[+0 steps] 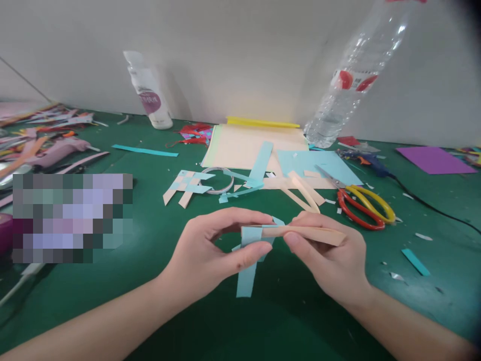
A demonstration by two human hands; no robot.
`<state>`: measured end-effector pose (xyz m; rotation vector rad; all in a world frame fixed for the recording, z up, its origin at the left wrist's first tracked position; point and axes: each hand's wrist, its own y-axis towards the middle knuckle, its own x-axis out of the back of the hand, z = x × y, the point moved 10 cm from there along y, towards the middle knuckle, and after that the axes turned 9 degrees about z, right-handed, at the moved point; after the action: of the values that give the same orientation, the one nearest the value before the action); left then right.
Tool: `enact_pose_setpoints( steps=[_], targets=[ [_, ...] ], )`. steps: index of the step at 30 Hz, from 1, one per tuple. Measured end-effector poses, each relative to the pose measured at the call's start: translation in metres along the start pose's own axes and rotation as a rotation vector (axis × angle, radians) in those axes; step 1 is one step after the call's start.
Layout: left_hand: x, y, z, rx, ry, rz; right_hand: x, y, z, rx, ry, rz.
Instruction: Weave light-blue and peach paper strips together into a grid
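Between thumb and fingers, my left hand [218, 245] pinches a light-blue paper strip [247, 281] that hangs down and is looped with a peach strip. My right hand [330, 250] grips the peach paper strip [319, 234], its free end pointing right. Both hands are closed and close together above the green table; the fingers hide part of where the strips cross. Beyond them lies a woven blue-and-peach paper piece [188, 181] with loose ends. Beside it is a roll of clear tape [217, 180]. Scissors [361, 208] with red and yellow handles rest at the right.
A tilted clear bottle [345, 95] and a white bottle [150, 95] stand by the wall. Peach sheets [248, 145], a light-blue sheet [319, 165] and a purple sheet [436, 159] lie behind. Glue guns [376, 164] [62, 153] with cords flank the area. Paper strips pile up left.
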<state>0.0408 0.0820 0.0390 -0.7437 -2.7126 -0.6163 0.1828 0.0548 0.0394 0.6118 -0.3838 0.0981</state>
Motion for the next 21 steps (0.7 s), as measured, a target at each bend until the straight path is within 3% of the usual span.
enact_pose_setpoints(
  steps=[8, 21],
  targets=[
    [-0.0055, 0.0004, -0.0064, -0.097, -0.064, 0.067, -0.0044, 0.0015, 0.0031, 0.053, 0.046, 0.045],
    [-0.0107, 0.0017, -0.0064, -0.077, -0.170, 0.126, -0.0082, 0.0005, -0.0007, 0.020, 0.114, 0.077]
  ],
)
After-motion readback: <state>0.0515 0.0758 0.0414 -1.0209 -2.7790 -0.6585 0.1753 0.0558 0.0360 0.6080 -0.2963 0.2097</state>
